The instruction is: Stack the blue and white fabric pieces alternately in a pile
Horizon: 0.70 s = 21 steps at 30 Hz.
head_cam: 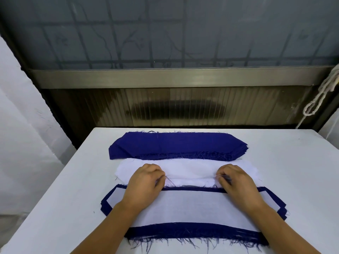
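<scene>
Now both our left hand [145, 182] and right hand [236, 182] pinch the white pile's [189, 171] near edge, its long axis running left-right, just beyond the mixed pile [183, 208]

Left hand [145, 182], right hand [236, 182]: both forearms extended forward, palms down, fingers curled, pinching.

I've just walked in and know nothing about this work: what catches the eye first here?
Two bare hands, the left hand and the right hand, sit mid-table with fingers curled at the near edge of a white fabric stack. Behind it lies a deep blue fabric stack; nearest is a blue-bordered pile topped with white.
</scene>
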Motion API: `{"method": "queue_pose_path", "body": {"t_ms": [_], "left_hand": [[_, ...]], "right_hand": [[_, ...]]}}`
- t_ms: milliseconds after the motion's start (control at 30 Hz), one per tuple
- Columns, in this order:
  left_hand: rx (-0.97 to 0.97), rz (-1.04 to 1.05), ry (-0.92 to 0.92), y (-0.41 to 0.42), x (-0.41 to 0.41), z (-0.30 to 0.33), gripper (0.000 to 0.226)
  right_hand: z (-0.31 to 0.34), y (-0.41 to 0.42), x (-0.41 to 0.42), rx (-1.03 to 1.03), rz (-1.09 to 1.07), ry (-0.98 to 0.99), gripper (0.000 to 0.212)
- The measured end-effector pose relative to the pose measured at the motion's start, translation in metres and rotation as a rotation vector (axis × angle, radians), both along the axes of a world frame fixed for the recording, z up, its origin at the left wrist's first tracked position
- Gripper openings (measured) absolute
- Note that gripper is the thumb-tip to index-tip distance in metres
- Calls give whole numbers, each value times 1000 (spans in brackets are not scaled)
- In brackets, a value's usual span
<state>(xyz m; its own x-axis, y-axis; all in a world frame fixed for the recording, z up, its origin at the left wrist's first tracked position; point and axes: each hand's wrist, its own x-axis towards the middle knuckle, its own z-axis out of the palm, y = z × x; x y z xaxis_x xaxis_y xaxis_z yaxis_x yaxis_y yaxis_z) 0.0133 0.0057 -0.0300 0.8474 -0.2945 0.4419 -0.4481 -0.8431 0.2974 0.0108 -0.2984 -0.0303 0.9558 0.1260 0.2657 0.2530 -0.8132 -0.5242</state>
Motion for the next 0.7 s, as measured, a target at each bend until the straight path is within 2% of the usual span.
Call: {"method": "queue_pose_path", "body": {"t_ms": [300, 433, 567, 700], "left_hand": [[-40, -28, -47, -1, -5, 4, 13], [-155, 14, 33, 0, -7, 3, 6], [-124, 67, -2, -1, -7, 2, 10], [-113, 178, 52, 1, -4, -2, 19]], "right_hand": [[6, 1, -4, 110, -29, 18, 13], [6, 0, -5, 128, -25, -53, 11], [5, 0, -4, 112, -76, -48, 12], [4, 1, -2, 112, -115, -5, 17]]}}
